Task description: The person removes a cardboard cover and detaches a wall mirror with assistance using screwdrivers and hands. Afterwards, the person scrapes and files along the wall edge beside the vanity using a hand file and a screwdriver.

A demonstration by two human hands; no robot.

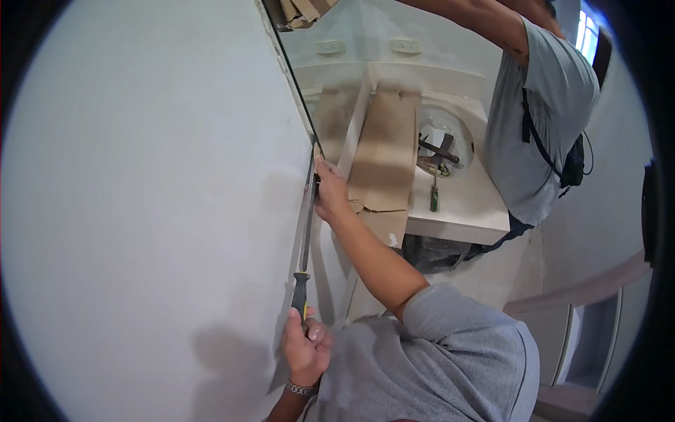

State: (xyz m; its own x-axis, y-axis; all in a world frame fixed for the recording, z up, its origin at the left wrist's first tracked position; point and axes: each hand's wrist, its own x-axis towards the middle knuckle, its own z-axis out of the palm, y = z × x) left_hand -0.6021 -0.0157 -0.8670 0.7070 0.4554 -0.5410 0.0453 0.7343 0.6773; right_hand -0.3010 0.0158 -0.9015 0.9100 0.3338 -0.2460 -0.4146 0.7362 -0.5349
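My left hand [307, 344], with a metal watch at the wrist, is closed round the black and yellow handle of a long flat pry bar [306, 243]. The bar lies close along the white wall, its tip up at the lower corner of a mirror [337, 53]. Beside the bar's upper end and that corner, my right hand [332, 188] is closed, its fingers curled. A small dark part shows at its fingers; what it holds is hidden.
Cardboard [383, 155] covers part of the counter [457, 211]. A hammer [441, 149] and other tools lie in the basin [460, 130]; a green-handled screwdriver [434, 197] rests beside it. A co-worker in a grey shirt [527, 141] stands at right, one arm reaching over the counter.
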